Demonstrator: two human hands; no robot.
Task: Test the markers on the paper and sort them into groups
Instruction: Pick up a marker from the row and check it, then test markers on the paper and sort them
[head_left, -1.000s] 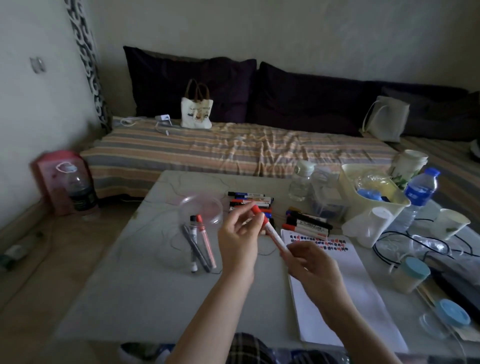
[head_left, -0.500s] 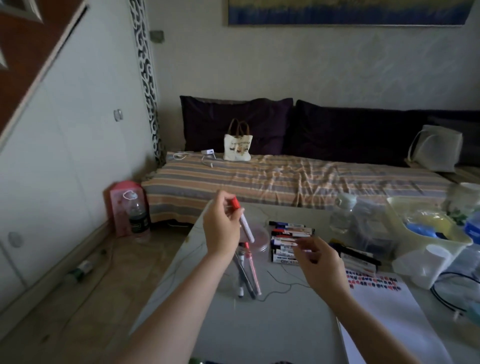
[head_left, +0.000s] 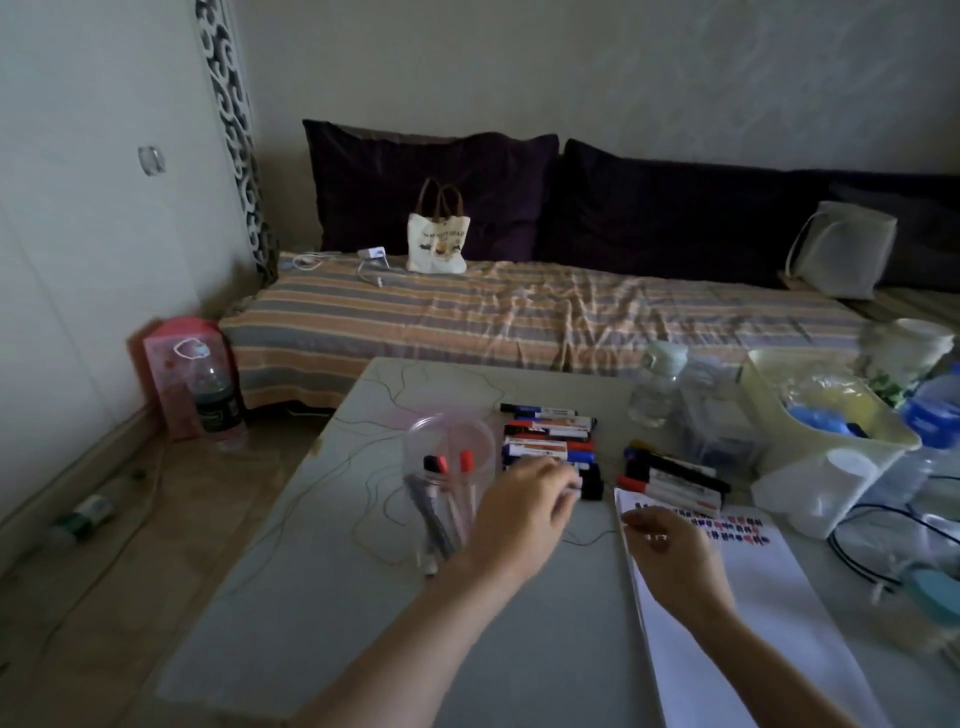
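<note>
On the near right of the pale grey tabletop (head_left: 322, 597), the white paper pad (head_left: 769, 597) lies flat with rows of red, blue and black test marks along its far edge. Right hand (head_left: 670, 558) rests on the pad's near-left corner, fingers loosely curled, nothing visibly held; blurred, so the grip cannot be told for sure. Left hand (head_left: 519, 506) reaches for the near end of the middle row of whiteboard markers with red, blue and black caps (head_left: 550, 441); fingertips are at a white barrel, but motion blur hides whether they pinch it. Just left of that hand, a small group of thin red- and black-capped pens (head_left: 441, 499) lies partly under a clear round plastic lid (head_left: 449, 449). Second marker group, black and red barrels (head_left: 670, 480), sits just beyond the pad.

Judgement: step is picking the next untested marker. Do it well by pinching one barrel only, lifting straight up so neighbours don't roll, keeping the right hand steadying the pad.

Farther: cream plastic tub (head_left: 831, 441), clear water bottle (head_left: 657, 384), striped mattress (head_left: 519, 312), small canvas tote (head_left: 439, 239). Marker labels and tote print unreadable.
</note>
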